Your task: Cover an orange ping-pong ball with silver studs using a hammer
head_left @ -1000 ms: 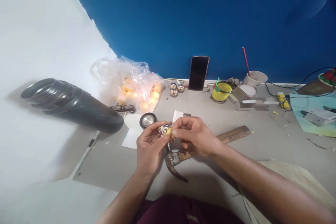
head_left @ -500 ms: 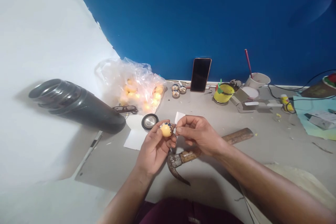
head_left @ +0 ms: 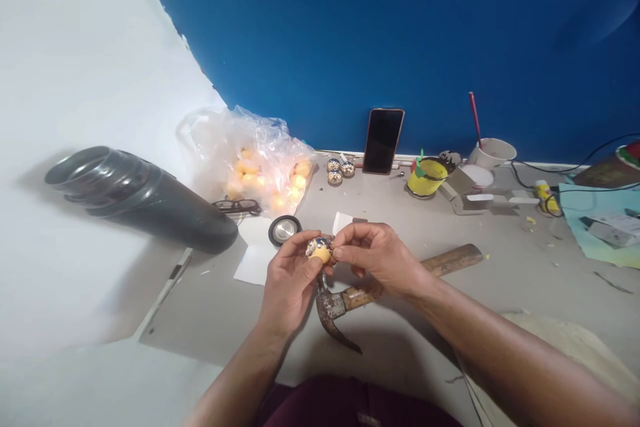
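Between the fingers of my left hand is a small yellow ball, its upper part covered with dark blue and shiny bits. My right hand is pinched at the ball's right side; whatever its fingertips hold is too small to make out. Under my right hand lies a claw hammer, its head toward me and its wooden handle running off to the right. Just beyond my left hand sits a round black-rimmed metal lid on white paper.
A plastic bag of yellow balls, eyeglasses and a large dark cylinder stand left. Several decorated balls rest near a phone leaning on the wall. Rightward are a yellow cup, a white cup and a glue bottle.
My left hand has turned the ball, so more of its decorated side shows and less plain yellow. My right hand stays pinched close beside it.
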